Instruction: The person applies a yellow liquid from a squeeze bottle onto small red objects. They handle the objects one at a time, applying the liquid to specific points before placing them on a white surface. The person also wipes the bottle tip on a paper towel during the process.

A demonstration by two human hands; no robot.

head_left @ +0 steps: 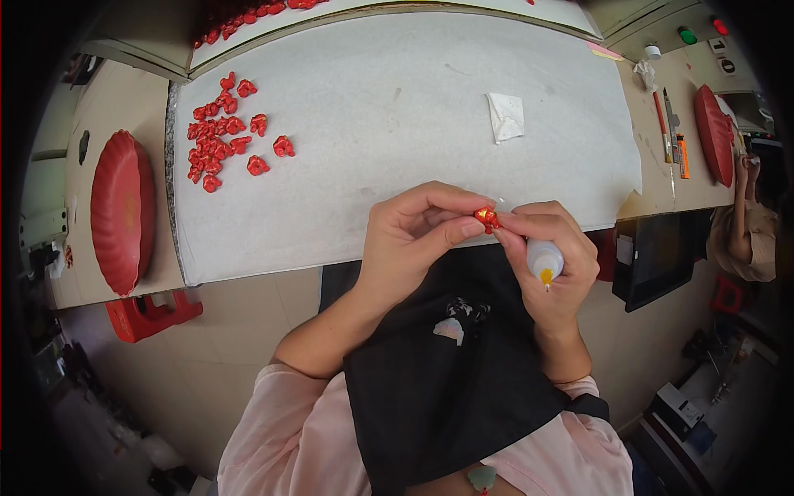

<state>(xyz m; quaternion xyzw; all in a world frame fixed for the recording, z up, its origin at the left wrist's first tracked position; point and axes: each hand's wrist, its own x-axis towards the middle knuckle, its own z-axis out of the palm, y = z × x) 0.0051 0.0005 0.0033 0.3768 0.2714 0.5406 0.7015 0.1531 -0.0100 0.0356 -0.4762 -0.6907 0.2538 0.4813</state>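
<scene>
Over the near edge of the white-covered table point(397, 107), my left hand point(397, 240) is closed, pinching a small glossy red piece with gold on it point(486, 219) between thumb and fingertips. My right hand point(571, 277) meets it from the other side, its thumb and index fingertips touching the piece. Tucked in that same hand is a small whitish squeeze bottle point(544, 260) with yellow at its narrow tip, which points toward me. The piece's exact shape is partly covered by my fingers. At the table's left lie several similar red pieces point(215, 149), bunched together.
A folded white paper point(505, 117) lies right of centre. Red scalloped trays stand left point(122, 213) and right point(715, 136). Near the right tray are a brush point(662, 124) and an orange tube point(683, 157). More red pieces point(248, 15) sit behind. Another person's arm point(738, 215) shows far right.
</scene>
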